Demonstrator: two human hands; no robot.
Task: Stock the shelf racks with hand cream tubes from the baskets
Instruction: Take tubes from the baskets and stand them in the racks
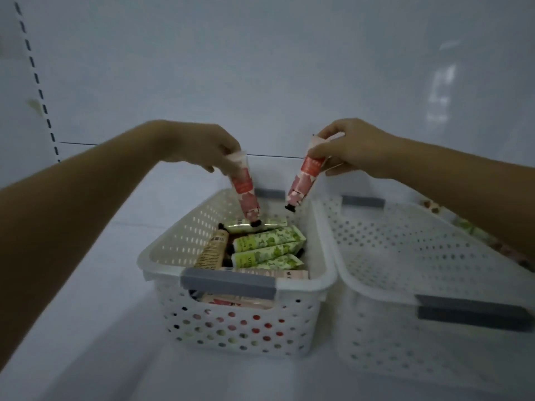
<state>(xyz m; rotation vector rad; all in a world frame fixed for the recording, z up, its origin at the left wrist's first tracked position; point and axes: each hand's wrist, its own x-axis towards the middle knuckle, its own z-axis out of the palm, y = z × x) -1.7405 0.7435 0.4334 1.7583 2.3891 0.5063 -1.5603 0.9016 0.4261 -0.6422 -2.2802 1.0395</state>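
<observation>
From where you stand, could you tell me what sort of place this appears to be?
Probably a shop's display shelving: a white back panel with a slotted upright, a white perforated basket holding hand cream tubes, and the left hand and right hand each pinching a pink tube.

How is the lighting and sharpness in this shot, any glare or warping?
Head view: dim, bluish light; pale glare on the back panel, upper right; wide-angle warping bends the slotted upright at left; the left hand, right hand and their pink tubes look slightly soft.
</observation>
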